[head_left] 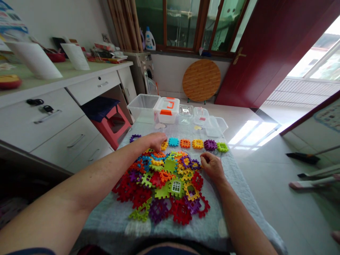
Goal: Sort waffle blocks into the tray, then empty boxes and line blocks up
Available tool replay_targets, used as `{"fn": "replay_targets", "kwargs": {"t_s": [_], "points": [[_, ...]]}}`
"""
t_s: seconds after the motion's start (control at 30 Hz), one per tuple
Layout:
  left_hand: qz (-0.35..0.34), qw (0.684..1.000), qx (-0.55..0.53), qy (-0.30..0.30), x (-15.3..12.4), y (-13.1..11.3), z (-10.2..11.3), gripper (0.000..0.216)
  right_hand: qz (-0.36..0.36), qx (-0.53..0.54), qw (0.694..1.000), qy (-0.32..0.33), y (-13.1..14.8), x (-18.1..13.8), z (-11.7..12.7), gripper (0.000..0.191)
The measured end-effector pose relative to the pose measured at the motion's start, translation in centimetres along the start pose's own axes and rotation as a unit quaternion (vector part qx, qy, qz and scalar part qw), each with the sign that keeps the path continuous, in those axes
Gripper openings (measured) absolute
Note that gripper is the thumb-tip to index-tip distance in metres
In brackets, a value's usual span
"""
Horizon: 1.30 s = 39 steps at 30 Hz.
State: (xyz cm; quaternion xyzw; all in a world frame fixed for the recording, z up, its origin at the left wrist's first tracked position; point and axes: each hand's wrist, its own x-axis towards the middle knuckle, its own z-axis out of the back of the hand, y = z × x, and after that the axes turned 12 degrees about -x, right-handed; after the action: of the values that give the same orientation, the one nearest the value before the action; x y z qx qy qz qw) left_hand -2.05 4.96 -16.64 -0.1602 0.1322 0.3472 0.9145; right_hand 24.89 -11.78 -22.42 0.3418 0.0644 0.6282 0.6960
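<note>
My left hand (157, 141) reaches across the pile to the row behind it, its fingers closed down on a yellow building block (164, 145). Along that row to the right sit a blue block (173, 142), an orange block (185, 143), another yellow block (198, 143), a purple block (210, 145) and a green block (222, 147). A second purple block (135, 138) lies left of my left wrist. Beside the right edge of the heaped notched plastic pieces (170, 165), my right hand (212, 165) is curled with fingertips together; anything inside it is hidden.
Behind the row stand a clear open bin (143, 106), a lidded box with orange latches (167, 110) and several smaller clear containers (186, 112). A patterned cloth (228, 198) covers the table. A pink stool (114, 125) is at the left, near white drawers (74, 140).
</note>
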Motion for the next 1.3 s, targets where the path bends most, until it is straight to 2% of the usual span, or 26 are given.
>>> {"fn": "replay_targets", "kwargs": {"t_s": [0.07,0.17,0.27,0.37,0.47,0.53,0.63,0.83,1.13,1.3], "points": [[0.006,1.000,-0.004,-0.009,-0.7,-0.1,0.8,0.043,0.000,-0.001,1.000,0.000,0.0,0.0,-0.1,0.020],[0.017,0.997,-0.040,-0.058,-1.5,-0.4,2.7,0.048,0.003,-0.003,1.000,0.004,0.0,0.0,-0.2,0.020],[0.001,0.991,-0.078,-0.113,-0.7,-1.8,4.5,0.053,0.003,-0.001,1.000,0.012,0.1,0.0,-0.2,0.020],[-0.041,0.986,-0.085,-0.138,1.8,-5.1,5.1,0.057,0.002,0.000,1.000,0.012,0.1,0.0,-0.3,0.019],[-0.070,0.985,-0.077,-0.134,5.1,-8.9,4.7,0.055,-0.005,0.011,1.000,0.011,0.0,0.0,-0.5,0.019],[-0.067,0.988,-0.057,-0.127,6.9,-10.8,4.2,0.052,-0.013,0.024,1.000,0.008,-0.2,0.0,-0.6,0.019],[-0.044,0.992,-0.036,-0.110,8.8,-12.3,3.8,0.052,-0.018,0.033,0.999,0.000,-0.3,0.0,-0.8,0.019],[-0.033,0.994,-0.033,-0.103,10.3,-12.6,3.4,0.052,-0.016,0.034,0.999,-0.008,-0.3,0.2,-0.7,0.019],[-0.034,0.995,-0.026,-0.093,10.9,-12.6,2.6,0.046,-0.015,0.029,0.999,-0.007,-0.5,0.2,-0.8,0.020],[-0.063,0.990,-0.045,-0.117,10.1,-11.5,2.8,0.071,-0.023,0.036,0.999,-0.008,-0.2,0.2,-0.6,0.020]]}}
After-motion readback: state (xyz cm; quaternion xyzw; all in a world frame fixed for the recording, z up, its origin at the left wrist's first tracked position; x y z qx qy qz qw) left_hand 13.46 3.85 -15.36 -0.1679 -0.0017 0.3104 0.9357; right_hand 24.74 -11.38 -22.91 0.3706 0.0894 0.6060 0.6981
